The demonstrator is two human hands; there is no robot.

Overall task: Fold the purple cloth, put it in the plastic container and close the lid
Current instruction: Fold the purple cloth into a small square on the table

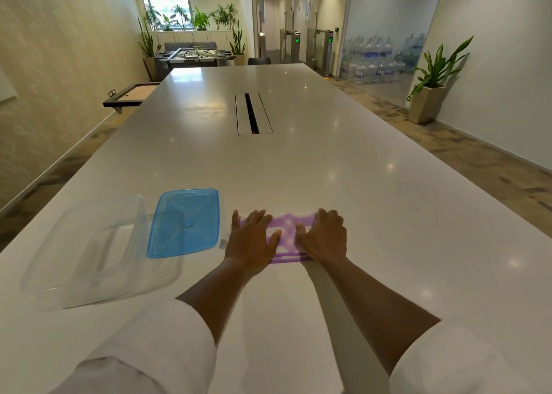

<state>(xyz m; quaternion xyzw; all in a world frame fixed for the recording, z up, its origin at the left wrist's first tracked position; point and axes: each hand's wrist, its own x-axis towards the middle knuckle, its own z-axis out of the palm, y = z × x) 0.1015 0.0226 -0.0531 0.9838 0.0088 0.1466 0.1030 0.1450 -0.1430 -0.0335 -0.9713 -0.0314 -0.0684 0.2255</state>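
The purple cloth (pixel 287 227), purple with white dots, lies folded into a small rectangle on the white table (pixel 298 160). Both hands rest palm-down on it. My left hand (pixel 253 238) covers its left part with fingers spread flat. My right hand (pixel 324 234) presses its right part, fingers bent over the far edge. Left of the cloth lies the blue lid (pixel 185 223), flat on the table. Further left stands the clear plastic container (pixel 95 253), lidless and with nothing in it.
A cable slot (pixel 253 113) is set into the table's middle, far ahead. Floor runs along both long sides of the table. A potted plant (pixel 430 95) stands by the right wall.
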